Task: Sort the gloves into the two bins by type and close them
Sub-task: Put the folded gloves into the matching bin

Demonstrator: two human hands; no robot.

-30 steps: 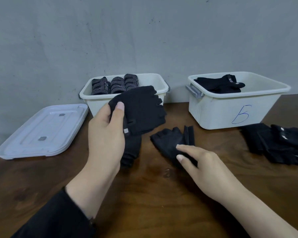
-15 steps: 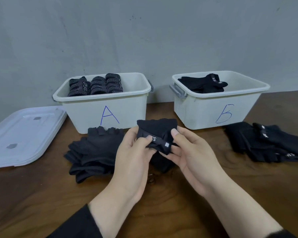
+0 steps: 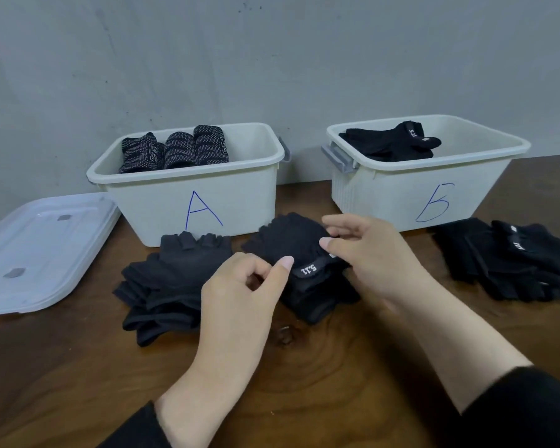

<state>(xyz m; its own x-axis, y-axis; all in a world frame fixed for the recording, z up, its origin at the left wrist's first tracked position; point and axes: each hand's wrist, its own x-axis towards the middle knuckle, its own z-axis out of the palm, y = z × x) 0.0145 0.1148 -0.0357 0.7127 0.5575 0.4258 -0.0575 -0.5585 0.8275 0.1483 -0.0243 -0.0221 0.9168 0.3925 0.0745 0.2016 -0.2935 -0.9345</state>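
A black fingerless glove (image 3: 291,240) with a white-lettered strap lies on another glove at the table's middle. My left hand (image 3: 240,295) pinches its strap end with thumb and forefinger. My right hand (image 3: 372,257) holds its right side, thumb on top. Bin A (image 3: 233,202) at back left holds three rolled grey-patterned gloves (image 3: 175,150). Bin B (image 3: 398,195) at back right holds black gloves (image 3: 395,143).
A pile of black fingerless gloves (image 3: 168,282) lies in front of bin A. Another pile of black gloves (image 3: 511,260) lies at the right. A white lid (image 3: 36,253) rests on the wooden table at the left. A grey wall stands behind the bins.
One second ago my left hand held a glove up alone. Both hands have since come together on the strapped glove and lowered it onto the glove on the table.
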